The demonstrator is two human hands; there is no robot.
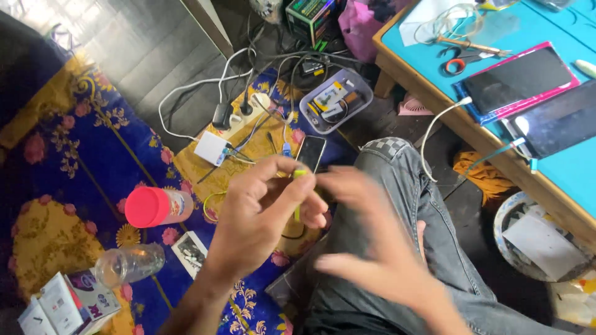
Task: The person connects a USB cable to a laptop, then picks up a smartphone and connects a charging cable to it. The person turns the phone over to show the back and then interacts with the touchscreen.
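Note:
My left hand (264, 214) is raised in the middle of the view, pinching a thin yellow-green stick-like tool (299, 186) between thumb and fingers. My right hand (375, 242) is blurred just to its right, fingers spread, holding nothing, above my knee in grey jeans (403, 186). A dark phone (310, 152) lies on the patterned blue and yellow rug (81, 161) just beyond the hands.
A power strip (248, 115) with tangled cables, a white charger (211, 147) and a clear plastic box (338, 99) lie ahead. A red-capped bottle (155, 206), a clear jar (127, 263) and a small carton (62, 304) sit left. A teal table (559, 167) holds tablets, scissors (462, 62).

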